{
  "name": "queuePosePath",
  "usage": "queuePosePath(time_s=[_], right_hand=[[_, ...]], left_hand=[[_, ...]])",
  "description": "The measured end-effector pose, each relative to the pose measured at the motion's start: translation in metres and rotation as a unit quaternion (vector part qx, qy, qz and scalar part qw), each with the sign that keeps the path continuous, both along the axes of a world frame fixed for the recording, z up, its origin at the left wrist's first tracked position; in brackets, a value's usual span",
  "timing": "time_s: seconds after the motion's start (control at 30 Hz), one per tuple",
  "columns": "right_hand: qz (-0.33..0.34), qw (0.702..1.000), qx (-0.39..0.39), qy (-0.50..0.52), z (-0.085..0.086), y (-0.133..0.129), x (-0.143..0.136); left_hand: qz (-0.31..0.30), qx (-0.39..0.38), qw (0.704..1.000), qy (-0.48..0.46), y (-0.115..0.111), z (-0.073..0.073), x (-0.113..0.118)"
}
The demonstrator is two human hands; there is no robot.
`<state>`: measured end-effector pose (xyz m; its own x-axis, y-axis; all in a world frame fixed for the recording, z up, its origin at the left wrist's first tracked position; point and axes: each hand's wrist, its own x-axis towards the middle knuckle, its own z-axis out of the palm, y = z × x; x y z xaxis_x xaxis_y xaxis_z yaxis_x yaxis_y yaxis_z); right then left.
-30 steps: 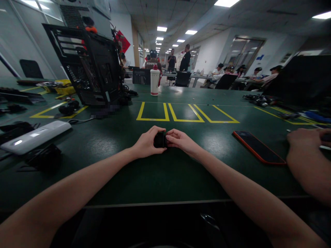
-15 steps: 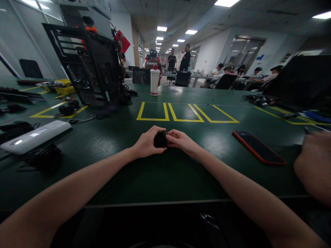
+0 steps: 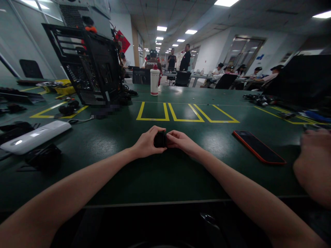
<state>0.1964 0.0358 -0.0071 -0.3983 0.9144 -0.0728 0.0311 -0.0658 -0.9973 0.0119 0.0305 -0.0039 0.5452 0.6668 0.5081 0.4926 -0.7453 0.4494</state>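
Between thumb and fingers, my left hand (image 3: pixel 147 142) grips a small black block-shaped object (image 3: pixel 159 139); its kind is too dark to make out. My right hand (image 3: pixel 180 141) is closed in a pinch at the object's right side. Whatever lies between those right fingertips is hidden. Both hands are low over the green table (image 3: pixel 160 175), in front of the yellow tape outlines (image 3: pixel 152 119).
A phone with an orange edge (image 3: pixel 258 146) lies to the right, near another person's hand (image 3: pixel 314 165). On the left are a white power strip (image 3: pixel 36 136) and a black computer case (image 3: pixel 95 65). A white cup (image 3: pixel 154 82) stands farther back.
My hands and the black object stay almost in place, with only a slight shift of the right fingertips. The other person's hand at the right edge has moved a little.
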Motion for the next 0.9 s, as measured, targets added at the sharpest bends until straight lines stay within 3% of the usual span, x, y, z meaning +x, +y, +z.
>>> queuePosePath(time_s=[0.2,0.5,0.77,0.9], right_hand=[[0.032,0.997,0.061,0.019,0.0019,-0.0018,0.0060],[0.002,0.999,-0.007,0.034,0.0001,0.0010,0.0008],[0.017,0.996,0.083,0.016,0.0021,-0.0021,0.0046],[0.010,0.999,0.049,0.021,0.0026,-0.0016,0.0039]], left_hand=[[0.007,0.000,1.000,0.002,-0.0013,0.0014,0.0008],[0.005,0.002,1.000,0.004,-0.0005,0.0009,0.0001],[0.011,0.008,1.000,0.005,-0.0005,0.0003,0.0008],[0.007,0.007,1.000,0.003,-0.0007,0.0010,0.0007]])
